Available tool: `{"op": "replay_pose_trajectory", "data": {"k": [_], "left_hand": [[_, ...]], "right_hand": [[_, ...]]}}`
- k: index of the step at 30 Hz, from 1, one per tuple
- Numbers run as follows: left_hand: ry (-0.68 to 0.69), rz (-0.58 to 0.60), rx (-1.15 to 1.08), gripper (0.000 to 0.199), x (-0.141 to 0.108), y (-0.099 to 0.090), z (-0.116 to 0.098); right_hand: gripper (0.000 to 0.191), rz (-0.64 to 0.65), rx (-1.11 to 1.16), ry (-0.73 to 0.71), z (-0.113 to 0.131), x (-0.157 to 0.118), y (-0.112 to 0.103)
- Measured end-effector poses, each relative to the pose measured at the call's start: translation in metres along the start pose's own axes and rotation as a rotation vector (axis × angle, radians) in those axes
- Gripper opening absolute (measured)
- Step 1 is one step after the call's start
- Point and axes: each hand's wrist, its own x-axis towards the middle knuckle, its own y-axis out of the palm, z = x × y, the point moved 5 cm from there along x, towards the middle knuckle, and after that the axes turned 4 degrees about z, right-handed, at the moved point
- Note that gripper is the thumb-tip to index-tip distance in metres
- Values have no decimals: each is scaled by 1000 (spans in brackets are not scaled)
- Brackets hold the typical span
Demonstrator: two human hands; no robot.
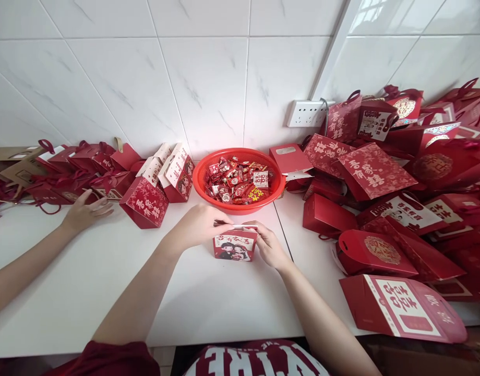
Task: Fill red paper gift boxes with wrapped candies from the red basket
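Note:
A small red gift box (pixel 234 247) with a cartoon couple and Chinese lettering on its front stands upright on the white table, between my two hands. My left hand (pixel 203 225) is closed at its top left, fingers pinching the pale top flap. My right hand (pixel 268 246) grips the box's right side and top corner, with the fingertips partly hidden behind it. Just beyond is a red plastic basket (pixel 201 194) heaped with wrapped candies (pixel 238 180).
Gift boxes (pixel 144 204) line the wall on the left, where another person's hand (pixel 83 211) rests near them. A large pile of red gift boxes (pixel 375 169) covers the right side. A power strip (pixel 308 113) is fixed to the tiled wall.

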Motion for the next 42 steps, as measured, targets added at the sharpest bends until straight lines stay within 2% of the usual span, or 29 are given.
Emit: {"op": "replay_pose_trajectory", "data": {"k": [3, 6, 8, 11, 16, 20, 23, 25, 28, 32, 36, 42], "left_hand": [[2, 62, 11, 27, 6, 0, -8], [-104, 93, 134, 29, 7, 2, -13], [-172, 74, 209, 28, 6, 3, -16], [-217, 26, 269, 28, 5, 7, -20], [-278, 30, 314, 28, 6, 9, -21], [-304, 87, 215, 24, 5, 5, -20], [-325, 82, 174, 20, 1, 0, -18], [-336, 87, 155, 28, -4, -3, -15], [-314, 149, 115, 51, -10, -7, -10], [-218, 244, 95, 69, -15, -10, -8], [-88, 321, 96, 71, -16, -8, -7], [-145, 357, 134, 65, -17, -7, 0]], "right_hand": [[34, 27, 43, 31, -1, 0, -2], [34, 33, 105, 55, 5, 2, -11], [33, -26, 97, 32, 18, 5, -19], [26, -87, -59, -13, 44, 15, -25], [7, 81, -383, 32, 73, 41, -16], [15, 223, -623, 96, 86, 54, -15], [25, 297, -802, 173, 94, 57, -18], [31, 336, -850, 214, 97, 57, -19], [33, 375, -820, 242, 97, 56, -21], [40, 355, -763, 232, 88, 53, -28], [47, 403, -640, 157, 80, 47, -33], [51, 527, -561, 113, 80, 42, -38]]}}
